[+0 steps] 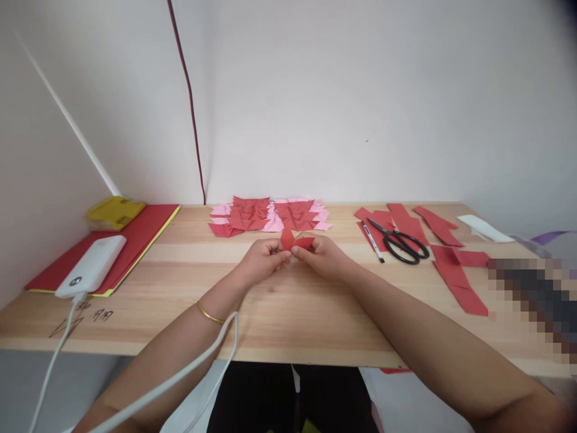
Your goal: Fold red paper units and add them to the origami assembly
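Both hands meet over the middle of the wooden table, holding one small piece of folded red paper between them. My left hand pinches its left side with thumb and fingers. On the other side, my right hand grips it, the thumb pressed on the fold and a red point sticking out over the fingers. Parts of the paper are hidden behind the fingers. Just beyond the hands lie rows of folded red and pink paper pieces, overlapping each other against the wall.
Black-handled scissors and a pen lie among cut red paper strips on the right. At left, a white power bank and a yellow packet rest on red sheets. A white cable crosses my left forearm.
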Motion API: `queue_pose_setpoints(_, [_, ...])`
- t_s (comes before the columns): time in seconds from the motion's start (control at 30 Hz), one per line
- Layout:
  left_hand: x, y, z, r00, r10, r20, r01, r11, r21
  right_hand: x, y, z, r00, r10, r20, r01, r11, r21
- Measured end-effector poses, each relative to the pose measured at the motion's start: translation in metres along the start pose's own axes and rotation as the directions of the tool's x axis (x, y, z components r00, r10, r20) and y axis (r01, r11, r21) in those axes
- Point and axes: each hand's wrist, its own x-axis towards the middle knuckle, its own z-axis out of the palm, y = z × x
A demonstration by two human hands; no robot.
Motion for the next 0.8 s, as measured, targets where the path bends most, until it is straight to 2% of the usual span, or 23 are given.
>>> queue_pose_setpoints(0.1, [0.0004,0.0001,-0.0012,1.0,0.023,0.012,-0.023,1.0,-0.017,-0.0006,-0.0003,-0.001,1.0,-0.014,0.007,0.014,1.0,-0.012])
queue_pose_setpoints(0.3, [0.0013,0.0012,-0.0033,0.996,0.053,-0.075,-0.057,0.997,-0.053,0.0001,0.002,0.0009,0.999,0.039,0.012,-0.039,0.999,0.014])
queue_pose_setpoints(0.63, [0.0009,0.002,0.0007,0.999,0.036,-0.005,-0.036,0.996,-0.083,-0.0009,-0.0015,-0.0011,1.0,0.017,0.019,-0.018,1.0,0.024])
queue_pose_setpoints(0.8, [-0.0001,0.0043,0.0009,0.998,0.052,-0.042,-0.054,0.998,-0.043,-0.0001,-0.0011,-0.0002,1.0,-0.001,0.013,0.001,1.0,0.012])
